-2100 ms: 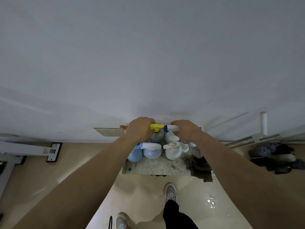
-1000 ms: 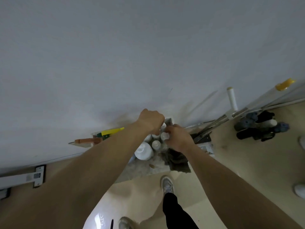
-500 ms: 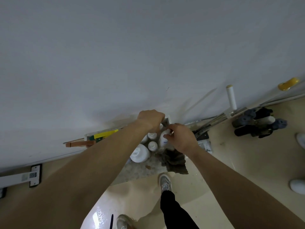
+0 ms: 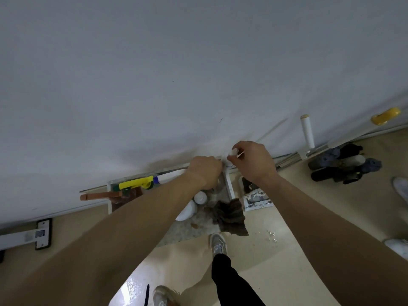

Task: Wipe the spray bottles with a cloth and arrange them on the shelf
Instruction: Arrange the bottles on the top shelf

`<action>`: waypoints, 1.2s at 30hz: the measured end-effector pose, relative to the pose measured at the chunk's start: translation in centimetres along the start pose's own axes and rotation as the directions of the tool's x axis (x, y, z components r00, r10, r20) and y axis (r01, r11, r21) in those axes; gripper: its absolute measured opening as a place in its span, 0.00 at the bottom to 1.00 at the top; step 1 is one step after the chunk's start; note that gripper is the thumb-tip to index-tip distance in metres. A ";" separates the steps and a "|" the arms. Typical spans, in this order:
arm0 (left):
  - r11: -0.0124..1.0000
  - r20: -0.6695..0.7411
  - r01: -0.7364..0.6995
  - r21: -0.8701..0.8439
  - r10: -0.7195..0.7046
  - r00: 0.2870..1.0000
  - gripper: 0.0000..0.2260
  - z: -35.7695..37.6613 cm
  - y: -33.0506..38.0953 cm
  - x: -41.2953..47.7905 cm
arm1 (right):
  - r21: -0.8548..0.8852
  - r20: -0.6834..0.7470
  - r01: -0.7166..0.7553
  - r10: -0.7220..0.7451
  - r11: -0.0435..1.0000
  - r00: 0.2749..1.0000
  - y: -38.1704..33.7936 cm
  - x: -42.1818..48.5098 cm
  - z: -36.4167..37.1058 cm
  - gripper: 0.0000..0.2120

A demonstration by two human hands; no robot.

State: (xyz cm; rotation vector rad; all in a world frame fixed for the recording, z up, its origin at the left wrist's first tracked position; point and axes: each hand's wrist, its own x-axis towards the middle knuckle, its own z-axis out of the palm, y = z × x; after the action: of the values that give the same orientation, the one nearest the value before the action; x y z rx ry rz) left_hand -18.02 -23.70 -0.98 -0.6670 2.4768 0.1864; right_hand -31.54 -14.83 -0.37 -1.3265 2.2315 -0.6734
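R hand (image 4: 251, 164) grip: fingertips pinch the top of a small white bottle (image 4: 233, 151), held up by the wall, prob. for wiping. L hand (image 4: 205, 171) grip is curled over the far right of the shelf (image 4: 183, 233); can't tell what it holds. Dark cloth (image 4: 229, 215) lies on the near edge, within reach.

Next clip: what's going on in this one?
A person stands over a shelf against the wall. The right hand pinches a small white bottle near the wall. The left hand is curled beside it, its hold hidden. The dark cloth lies at the shelf's front edge, in neither hand, and other bottles stand on the shelf.
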 end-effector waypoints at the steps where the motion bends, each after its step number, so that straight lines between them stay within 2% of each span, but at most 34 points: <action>1: 1.000 -0.004 -0.006 -0.006 0.006 1.000 0.08 0.2 0.1 -0.1 | 0.003 0.008 0.000 0.000 1.000 1.000 -0.1 0.3 0.2 0.07; 5: 1.000 0.032 -0.026 -0.015 0.027 0.999 0.09 0.4 0.3 -0.3 | 0.006 0.080 0.032 -0.032 0.999 0.996 -0.7 1.2 1.5 0.07; 10: 0.996 0.076 -0.074 -0.057 0.078 0.994 0.10 -0.2 -0.4 -0.6 | -0.119 0.183 0.053 -0.030 0.991 0.983 -1.1 2.1 3.1 0.06; 13: 0.991 0.038 -0.091 -0.102 0.096 0.995 0.08 -0.7 -1.8 -1.1 | -0.157 0.210 0.039 -0.005 0.987 0.978 -0.9 2.3 3.8 0.07; 16: 0.998 0.010 -0.061 -0.023 0.061 0.998 0.09 -0.9 -3.5 -1.6 | -0.191 0.245 0.047 0.001 0.980 0.970 -0.5 2.1 4.6 0.08; 20: 0.999 0.064 -0.023 0.049 0.019 0.998 0.10 -0.7 -4.3 -1.6 | -0.202 0.231 0.068 -0.020 0.977 0.973 -0.1 1.6 5.6 0.08; 23: 0.996 0.064 -0.036 0.086 0.030 0.998 0.11 -0.6 -3.9 -1.6 | -0.196 0.226 0.058 -0.013 0.979 0.974 0.1 1.4 6.1 0.09; 25: 0.993 0.076 -0.044 0.111 0.035 0.996 0.10 -0.5 -3.8 -1.6 | -0.168 0.239 0.052 -0.011 0.984 0.971 0.3 1.1 6.0 0.15; 27: 0.993 0.079 -0.035 0.116 0.026 0.997 0.08 -0.5 -3.7 -1.6 | -0.111 0.193 0.022 0.000 0.994 0.981 0.5 0.4 5.7 0.18; 29: 0.993 0.056 -0.012 0.116 0.005 0.998 0.07 -0.8 -3.6 -1.5 | -0.078 0.115 -0.015 0.024 0.997 0.993 0.8 -0.8 5.6 0.12; 30: 0.994 0.039 0.005 0.112 -0.010 0.999 0.09 -1.0 -3.5 -1.5 | -0.080 0.101 -0.029 0.037 0.996 0.994 1.0 -1.6 5.6 0.08; 32: 0.996 0.005 0.040 0.082 -0.040 0.999 0.14 -1.4 -3.4 -1.4 | -0.068 0.139 -0.021 0.030 0.997 0.990 1.4 -3.3 5.8 0.07; 36: 0.994 -0.039 0.100 0.040 -0.099 0.994 0.14 -1.6 -3.3 -1.1 | -0.041 0.268 0.003 0.008 0.999 0.963 1.7 -5.0 6.6 0.17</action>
State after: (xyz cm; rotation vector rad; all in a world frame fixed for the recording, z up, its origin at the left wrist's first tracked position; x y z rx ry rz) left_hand -16.31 -26.53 0.97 -0.7804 2.4688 0.0848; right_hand -26.52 -10.83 -5.82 -1.3470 2.0375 -0.4200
